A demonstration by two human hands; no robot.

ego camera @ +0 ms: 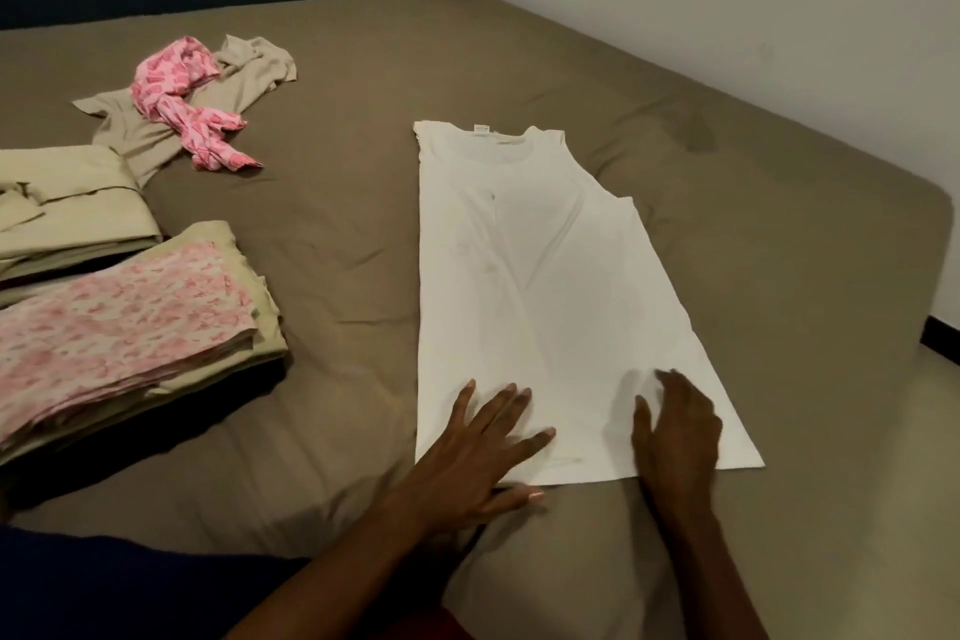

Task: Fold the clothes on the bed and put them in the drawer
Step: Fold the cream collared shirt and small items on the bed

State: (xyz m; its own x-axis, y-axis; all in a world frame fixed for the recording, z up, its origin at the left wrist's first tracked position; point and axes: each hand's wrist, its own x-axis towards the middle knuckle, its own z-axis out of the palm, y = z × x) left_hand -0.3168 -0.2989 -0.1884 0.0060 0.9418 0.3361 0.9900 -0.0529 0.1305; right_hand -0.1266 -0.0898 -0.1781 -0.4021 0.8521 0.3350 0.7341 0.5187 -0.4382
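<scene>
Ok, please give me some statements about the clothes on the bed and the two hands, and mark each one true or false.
1. Both hands lie flat on the bottom part of the white sleeveless top. True: the left hand and the right hand have straight fingers on it.
2. The white top is already folded into a small square. False: it lies spread out at nearly full length.
3. A pink patterned garment lies crumpled on a beige garment. True.
4. The folded stacks are to the right of the white top. False: they are to its left.
5. A drawer stands open beside the bed. False: no drawer is in view.
</scene>
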